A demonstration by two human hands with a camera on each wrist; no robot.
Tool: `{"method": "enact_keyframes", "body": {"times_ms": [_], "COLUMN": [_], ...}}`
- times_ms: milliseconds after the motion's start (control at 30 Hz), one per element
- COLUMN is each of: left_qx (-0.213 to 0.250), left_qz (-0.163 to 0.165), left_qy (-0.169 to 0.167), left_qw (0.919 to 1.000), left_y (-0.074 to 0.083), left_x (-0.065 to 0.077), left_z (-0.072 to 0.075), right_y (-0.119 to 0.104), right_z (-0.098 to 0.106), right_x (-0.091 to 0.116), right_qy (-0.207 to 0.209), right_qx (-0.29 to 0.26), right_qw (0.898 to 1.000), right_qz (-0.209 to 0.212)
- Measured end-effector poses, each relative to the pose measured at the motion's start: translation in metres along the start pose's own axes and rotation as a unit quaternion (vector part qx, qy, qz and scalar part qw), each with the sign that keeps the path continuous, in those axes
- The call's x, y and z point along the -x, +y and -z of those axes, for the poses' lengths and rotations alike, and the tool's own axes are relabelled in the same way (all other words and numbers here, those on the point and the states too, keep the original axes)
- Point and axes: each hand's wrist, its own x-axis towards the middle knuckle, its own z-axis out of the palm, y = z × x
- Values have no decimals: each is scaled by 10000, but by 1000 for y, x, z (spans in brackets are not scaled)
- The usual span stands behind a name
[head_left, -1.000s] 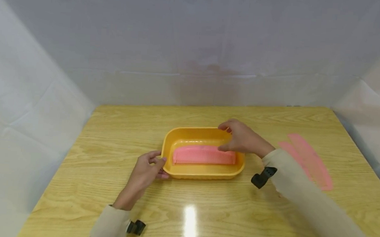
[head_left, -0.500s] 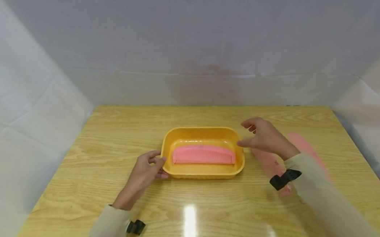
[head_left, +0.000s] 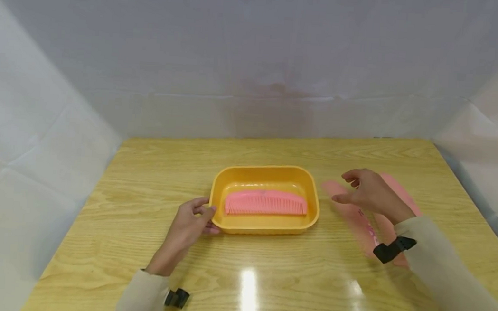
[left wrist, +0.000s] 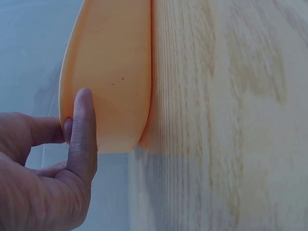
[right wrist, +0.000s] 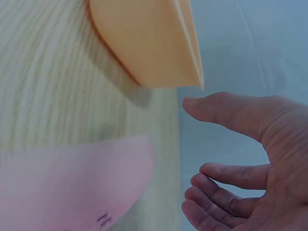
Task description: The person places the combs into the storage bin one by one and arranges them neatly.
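Observation:
A yellow plastic basin (head_left: 247, 176) stands on the wooden table, a pink comb (head_left: 266, 205) lying inside with its teeth toward me. My left hand (head_left: 189, 225) pinches the basin's left front corner; the left wrist view shows a digit of that hand (left wrist: 77, 168) against the outer wall (left wrist: 115, 57). My right hand (head_left: 371, 194) hovers right of the basin, fingers loosely bent and thumb apart, holding nothing. Under it lies a second pink comb (head_left: 349, 218) with dark marks, also seen in the right wrist view. A third pink comb (head_left: 401, 189) is partly covered by the right hand and forearm.
The wooden table (head_left: 167, 169) extends around the basin, ending at a far edge before a pale sheet (head_left: 191, 118). More sheeting hangs at both sides. Each wrist carries a black device (head_left: 393, 250). A bright reflection shines on the table's front part.
My right hand has left the comb inside the basin and moved right, over the combs on the table. The left hand and basin stay in place.

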Motion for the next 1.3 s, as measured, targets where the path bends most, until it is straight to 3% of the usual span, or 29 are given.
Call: {"method": "enact_keyframes", "body": {"times_ms": [367,600,800,1100,1233,1300], "left_qx": [-6,28,25,15,-27,-39], "left_qz": [-32,-14,-8,-8,-17,-19], "left_qy": [-26,-52,-64,-55,-50,-40], "left_qw": [10000,10000,10000,10000,10000,10000], "left_y": [0,0,1,-1,0,0], "left_x": [0,1,1,1,0,0], "left_z": [1,1,3,4,5,5], "right_y": [31,44,47,45,42,40], "right_z": [-13,-23,-28,-34,-37,-37], "right_x": [18,25,28,31,34,35], "right_qy": [224,368,379,275,79,90], "right_qx": [184,-252,-504,-577,-1622,-1650], "right_qw": [9996,9988,9973,9976,9864,9857], "right_qz": [21,197,373,249,-244,-332]}}
